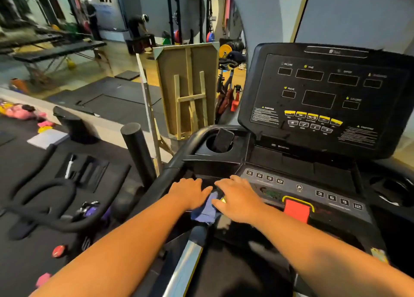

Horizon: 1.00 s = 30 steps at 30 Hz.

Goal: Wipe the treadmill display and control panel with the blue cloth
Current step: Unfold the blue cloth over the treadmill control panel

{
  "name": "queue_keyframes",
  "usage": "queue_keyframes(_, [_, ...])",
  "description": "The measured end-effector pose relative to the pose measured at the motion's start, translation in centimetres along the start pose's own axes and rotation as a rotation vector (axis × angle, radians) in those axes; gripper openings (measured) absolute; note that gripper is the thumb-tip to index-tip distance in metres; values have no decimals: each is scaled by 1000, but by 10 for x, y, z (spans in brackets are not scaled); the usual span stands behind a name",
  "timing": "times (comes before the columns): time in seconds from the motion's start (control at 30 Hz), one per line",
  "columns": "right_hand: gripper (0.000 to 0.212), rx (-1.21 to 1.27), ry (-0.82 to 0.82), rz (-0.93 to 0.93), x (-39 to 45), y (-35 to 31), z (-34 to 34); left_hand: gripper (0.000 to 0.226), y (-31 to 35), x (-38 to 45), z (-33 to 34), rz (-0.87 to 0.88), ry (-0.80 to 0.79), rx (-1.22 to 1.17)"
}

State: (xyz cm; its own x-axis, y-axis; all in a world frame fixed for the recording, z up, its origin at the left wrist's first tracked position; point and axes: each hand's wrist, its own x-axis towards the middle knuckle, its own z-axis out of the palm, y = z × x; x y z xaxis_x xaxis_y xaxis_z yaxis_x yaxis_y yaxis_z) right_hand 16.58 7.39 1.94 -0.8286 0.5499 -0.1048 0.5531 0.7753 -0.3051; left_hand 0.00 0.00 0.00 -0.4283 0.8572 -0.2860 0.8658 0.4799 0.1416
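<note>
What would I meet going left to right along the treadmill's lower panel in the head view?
Left hand → blue cloth → right hand → red stop button → right-side number keys → right cup holder.

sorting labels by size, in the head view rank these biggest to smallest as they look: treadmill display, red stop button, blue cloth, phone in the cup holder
1. treadmill display, by far the largest.
2. red stop button.
3. blue cloth and phone: they look alike; the cloth is partly hidden under both hands and nearer the camera, so I leave them unranked.
</note>
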Motion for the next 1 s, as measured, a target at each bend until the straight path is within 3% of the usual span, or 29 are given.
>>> queue_keyframes(0.13, [52, -57, -83, -59, -4, -14, 12, 56, -5, -2, 10, -44, -102, -191])
queue_keyframes(0.33, [47, -63, -20, -23, -6, -14, 24, 21, -4, 5, 20, -68, 82, -580])
queue_keyframes(0.43, [42, 45, 2, 25, -6, -10, 26, 20, 0, 2, 14, -68, 213, -710])
queue_keyframes(0.57, [45, 424, 171, 146, -9, -17, 14, 22, 15, -8, -19, -14, 370, -930])
queue_keyframes(0.7, [40, 1264, 215, 369, -13, -27, -29, 23, 56, -26, -64, 148, 462, -1058])
queue_keyframes(0.8, [37, 1738, 281, 365, -20, -17, -56, 30, 89, -39, -86, 324, 352, -1007])
queue_keyframes(0.9, [34, 1786, 445, 474, -31, 2, -70, 40, 111, -42, -87, 442, 211, -924])
queue_keyframes(1.0, [39, 1803, 510, 566, -52, 21, -72, 26, 130, -39, -75, 399, 146, -990])
